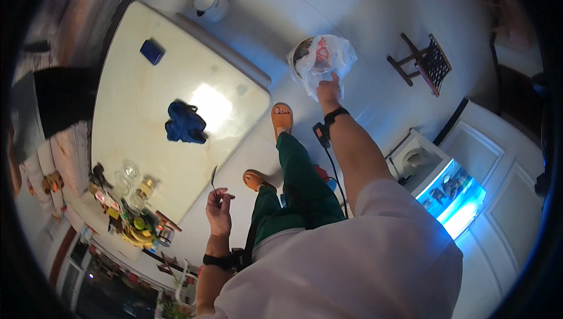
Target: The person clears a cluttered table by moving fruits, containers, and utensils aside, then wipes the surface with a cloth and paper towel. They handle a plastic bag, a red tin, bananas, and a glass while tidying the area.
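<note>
My left hand (pixel 219 210) holds a thin metal spoon (pixel 213 179) upright between thumb and fingers, beside the table's near edge. My right hand (pixel 329 91) reaches forward over the floor and grips the gathered edge of a translucent plastic bag (pixel 341 53) with red writing. The bag hangs over a round container (pixel 301 51), which looks like a waste bin; its dark contents are too unclear to name. On the pale table (pixel 145 143) to my left lies a crumpled dark blue cloth item (pixel 185 122).
A dark blue box (pixel 152 52) and fruit with bananas (pixel 140 236) lie on the table near glassware (pixel 130 171). A white jug (pixel 211 4), a folding stool (pixel 424 61) and a lit aquarium (pixel 453 198) stand around. Another person's dark clothing (pixel 61 99) shows at left.
</note>
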A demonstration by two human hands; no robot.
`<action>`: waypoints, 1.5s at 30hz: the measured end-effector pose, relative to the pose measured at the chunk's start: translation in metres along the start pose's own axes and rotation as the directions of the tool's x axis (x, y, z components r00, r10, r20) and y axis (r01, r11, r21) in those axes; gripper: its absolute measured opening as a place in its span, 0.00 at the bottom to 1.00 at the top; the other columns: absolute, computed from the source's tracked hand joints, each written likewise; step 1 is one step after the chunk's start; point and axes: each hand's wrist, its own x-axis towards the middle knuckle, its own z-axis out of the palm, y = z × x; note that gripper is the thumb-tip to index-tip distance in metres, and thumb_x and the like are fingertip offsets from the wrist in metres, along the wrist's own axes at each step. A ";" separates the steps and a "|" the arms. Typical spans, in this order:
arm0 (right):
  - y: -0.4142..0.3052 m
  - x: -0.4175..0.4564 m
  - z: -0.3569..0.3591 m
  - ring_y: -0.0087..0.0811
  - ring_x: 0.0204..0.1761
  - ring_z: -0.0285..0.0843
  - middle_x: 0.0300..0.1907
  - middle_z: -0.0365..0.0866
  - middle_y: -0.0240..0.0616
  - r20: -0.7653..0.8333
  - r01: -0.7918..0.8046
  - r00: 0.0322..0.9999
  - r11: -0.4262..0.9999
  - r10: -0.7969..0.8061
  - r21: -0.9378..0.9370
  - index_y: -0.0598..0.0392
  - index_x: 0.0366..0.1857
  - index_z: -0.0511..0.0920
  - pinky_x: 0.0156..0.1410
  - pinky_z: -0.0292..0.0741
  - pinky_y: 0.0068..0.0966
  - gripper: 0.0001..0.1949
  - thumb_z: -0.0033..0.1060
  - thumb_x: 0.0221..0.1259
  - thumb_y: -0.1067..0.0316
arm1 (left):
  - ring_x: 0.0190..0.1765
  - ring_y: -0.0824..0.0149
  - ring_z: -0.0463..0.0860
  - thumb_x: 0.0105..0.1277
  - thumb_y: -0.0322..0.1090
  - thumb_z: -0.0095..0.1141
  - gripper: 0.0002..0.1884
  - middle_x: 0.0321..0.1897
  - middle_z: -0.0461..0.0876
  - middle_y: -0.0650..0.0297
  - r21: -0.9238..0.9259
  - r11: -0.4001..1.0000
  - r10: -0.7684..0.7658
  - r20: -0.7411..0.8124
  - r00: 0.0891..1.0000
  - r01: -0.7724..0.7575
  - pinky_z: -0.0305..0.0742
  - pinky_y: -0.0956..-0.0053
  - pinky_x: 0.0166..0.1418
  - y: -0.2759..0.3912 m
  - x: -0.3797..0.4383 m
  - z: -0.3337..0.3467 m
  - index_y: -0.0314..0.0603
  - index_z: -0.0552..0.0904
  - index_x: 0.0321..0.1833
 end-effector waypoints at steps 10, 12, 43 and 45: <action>-0.101 -0.152 -0.107 0.26 0.35 0.83 0.37 0.85 0.35 0.413 -0.017 0.891 0.897 -0.187 0.442 0.54 0.48 0.82 0.39 0.79 0.25 0.09 0.56 0.68 0.73 | 0.20 0.76 0.63 0.81 0.46 0.43 0.18 0.29 0.76 0.71 -0.636 0.707 -0.301 0.125 0.945 0.309 0.55 0.82 0.20 0.043 -0.002 -0.004 0.43 0.77 0.62; -0.107 -0.170 -0.097 0.27 0.33 0.83 0.36 0.86 0.35 0.513 0.043 0.818 0.917 -0.261 0.397 0.53 0.48 0.82 0.39 0.79 0.25 0.09 0.56 0.69 0.71 | 0.20 0.76 0.63 0.81 0.46 0.42 0.19 0.27 0.74 0.71 -0.682 0.668 -0.287 0.135 0.948 0.299 0.56 0.81 0.20 0.032 -0.002 -0.010 0.43 0.77 0.62; -0.419 -0.484 -0.111 0.25 0.25 0.78 0.27 0.83 0.37 0.561 0.612 0.389 0.660 -0.730 0.435 0.58 0.38 0.77 0.28 0.75 0.24 0.09 0.55 0.73 0.63 | 0.48 0.68 0.83 0.74 0.42 0.61 0.20 0.46 0.86 0.60 -0.575 0.800 0.138 -0.102 0.985 -0.171 0.78 0.73 0.57 -0.115 -0.132 -0.236 0.31 0.80 0.57; -0.476 -0.472 -0.139 0.25 0.23 0.77 0.27 0.83 0.36 0.424 0.710 0.428 0.587 -0.798 0.388 0.57 0.39 0.77 0.29 0.74 0.26 0.10 0.51 0.74 0.61 | 0.40 0.72 0.81 0.72 0.38 0.62 0.12 0.38 0.86 0.64 -0.517 0.830 0.095 -0.238 0.966 -0.209 0.77 0.76 0.47 -0.193 -0.144 -0.253 0.35 0.83 0.47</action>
